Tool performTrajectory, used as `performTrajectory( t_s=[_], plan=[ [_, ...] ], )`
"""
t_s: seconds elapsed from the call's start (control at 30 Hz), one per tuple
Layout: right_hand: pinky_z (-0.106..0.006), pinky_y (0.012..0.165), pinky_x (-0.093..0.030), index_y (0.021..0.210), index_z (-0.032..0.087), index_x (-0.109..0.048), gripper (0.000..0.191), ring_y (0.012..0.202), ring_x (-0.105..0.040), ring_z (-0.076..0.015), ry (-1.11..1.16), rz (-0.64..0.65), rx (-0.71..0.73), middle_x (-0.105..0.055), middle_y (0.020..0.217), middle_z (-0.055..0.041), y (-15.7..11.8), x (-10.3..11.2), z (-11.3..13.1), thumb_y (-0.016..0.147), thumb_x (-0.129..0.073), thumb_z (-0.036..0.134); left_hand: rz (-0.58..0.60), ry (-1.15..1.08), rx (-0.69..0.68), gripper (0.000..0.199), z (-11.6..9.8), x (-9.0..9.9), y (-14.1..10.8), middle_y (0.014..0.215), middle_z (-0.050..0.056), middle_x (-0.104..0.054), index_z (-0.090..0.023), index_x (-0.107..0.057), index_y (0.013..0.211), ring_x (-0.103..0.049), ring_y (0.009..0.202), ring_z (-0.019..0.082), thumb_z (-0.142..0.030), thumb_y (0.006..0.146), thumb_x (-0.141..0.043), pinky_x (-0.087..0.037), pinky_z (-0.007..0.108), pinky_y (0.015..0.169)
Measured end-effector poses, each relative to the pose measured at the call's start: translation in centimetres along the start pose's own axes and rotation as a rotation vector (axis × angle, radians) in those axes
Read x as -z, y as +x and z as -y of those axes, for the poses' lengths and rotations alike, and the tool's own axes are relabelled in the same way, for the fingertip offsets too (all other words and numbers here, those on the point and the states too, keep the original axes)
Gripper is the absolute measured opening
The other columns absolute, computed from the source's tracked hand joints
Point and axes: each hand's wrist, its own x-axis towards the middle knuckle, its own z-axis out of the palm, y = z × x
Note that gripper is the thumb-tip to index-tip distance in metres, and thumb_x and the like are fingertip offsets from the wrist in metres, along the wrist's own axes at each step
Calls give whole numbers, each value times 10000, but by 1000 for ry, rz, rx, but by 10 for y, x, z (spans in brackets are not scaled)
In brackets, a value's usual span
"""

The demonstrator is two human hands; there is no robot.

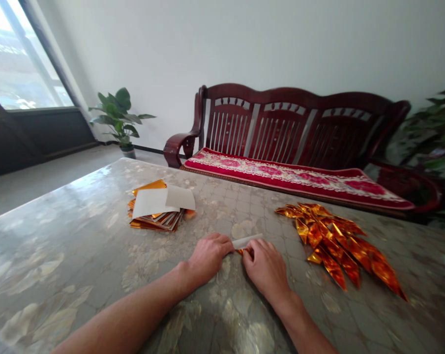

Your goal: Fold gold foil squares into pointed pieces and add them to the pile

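A sheet of foil paper [247, 241], white on its upper face with a bit of orange foil showing below, lies curled or folded between my hands at the middle of the table. My left hand [212, 250] is closed on its left end, fingers bent down to the tabletop. On the right end, my right hand [265, 260] pinches the paper between thumb and fingers. Beyond my left hand rests a loose stack of foil sheets [156, 206], some white side up. To the right lies a pile of folded, pointed orange-gold foil pieces [336, 241].
The table [97, 260] has a patterned, glossy cover. Behind it stands a dark red wooden bench [281, 123] with a red floral cushion [281, 172]. A potted plant [121, 118] is at the back left, and more leaves [436, 132] show at the right edge.
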Motion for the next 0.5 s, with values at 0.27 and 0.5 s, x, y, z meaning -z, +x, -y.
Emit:
performTrajectory(
  t_s=[0.27, 0.5],
  plan=[
    [-323, 679, -317, 765, 239, -607, 131, 797, -554, -208, 12, -9, 19, -656, 829, -18, 0, -2, -3, 893, -588, 254, -74, -55, 78, 341, 2, -4, -1, 999, 14, -704, -238, -711, 1008, -613, 962, 191, -44, 888, -457, -469, 273, 844],
    [-327, 663, -307, 754, 238, -589, 137, 793, -558, -213, 5, -9, 22, -657, 826, -16, 0, -1, -3, 890, -587, 251, -78, -57, 43, 369, 2, -6, -1, 1073, 9, -687, -279, -700, 1120, -599, 1000, 192, -76, 902, -483, -463, 280, 886]
  ],
)
